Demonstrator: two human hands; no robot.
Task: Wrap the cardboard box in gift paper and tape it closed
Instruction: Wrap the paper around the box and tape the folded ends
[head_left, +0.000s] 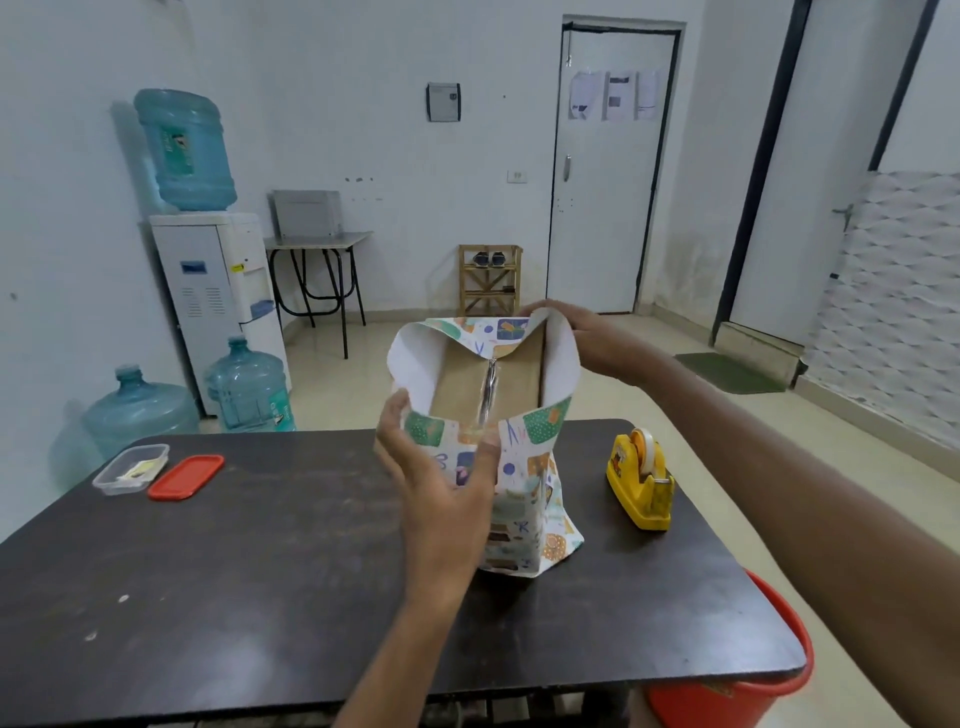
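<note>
On the table (260, 571) the box (462, 379) stands on end, top uncovered inside the gift paper (524, 509). The left hand (441, 478) grips the paper's near side, and the right hand (587, 338) curls its fingers over the far flap. Crease each flap flat against the cardboard before using the tape dispenser (641, 478).

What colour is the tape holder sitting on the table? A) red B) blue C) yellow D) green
C: the tape holder on the table, just right of the box in gift paper, is yellow.
</note>
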